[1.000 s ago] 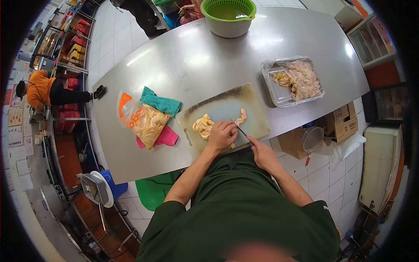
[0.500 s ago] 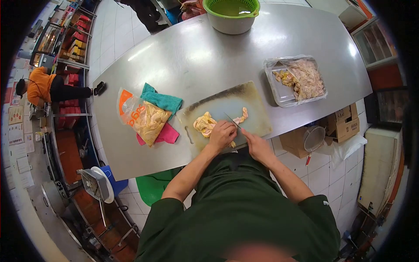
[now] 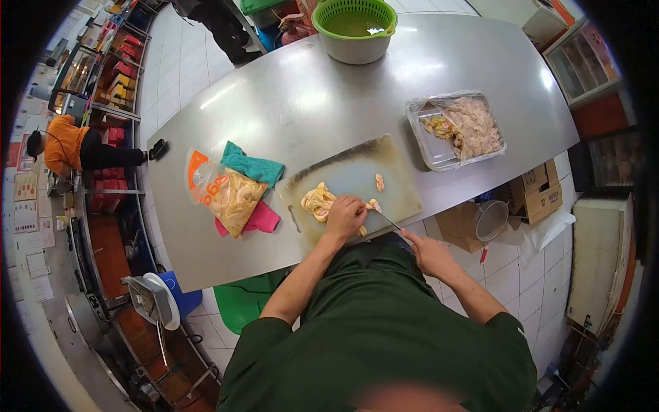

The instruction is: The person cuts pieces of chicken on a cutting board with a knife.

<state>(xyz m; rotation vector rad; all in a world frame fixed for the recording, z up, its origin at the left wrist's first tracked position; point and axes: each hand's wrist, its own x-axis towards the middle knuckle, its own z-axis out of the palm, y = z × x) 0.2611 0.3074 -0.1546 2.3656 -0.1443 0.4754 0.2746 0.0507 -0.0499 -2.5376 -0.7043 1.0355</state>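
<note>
My right hand (image 3: 428, 253) grips a knife (image 3: 388, 220), its blade angled over the near edge of the worn cutting board (image 3: 357, 165). On the board, my left hand (image 3: 345, 217) presses with curled fingers on a strip of raw chicken (image 3: 373, 205) whose end sticks out towards the knife tip. A heap of yellowish raw chicken pieces (image 3: 316, 200) lies just left of that hand, partly covered by it. One small cut piece (image 3: 379, 182) rests apart, further up the board. A bit more meat (image 3: 362, 231) shows below my left fingers.
Right of the board stands a plastic-lined metal tray (image 3: 439, 147) with chopped meat. To the left lie a bag of chicken (image 3: 237, 199), a teal cloth (image 3: 254, 167) and a pink cloth (image 3: 263, 218). A green colander in a basin (image 3: 353, 48) stands at the back. Two people are beyond the table.
The knife has drawn back towards me and to the right with my right hand. A small piece now lies separate on the board. My left hand stays on the meat.
</note>
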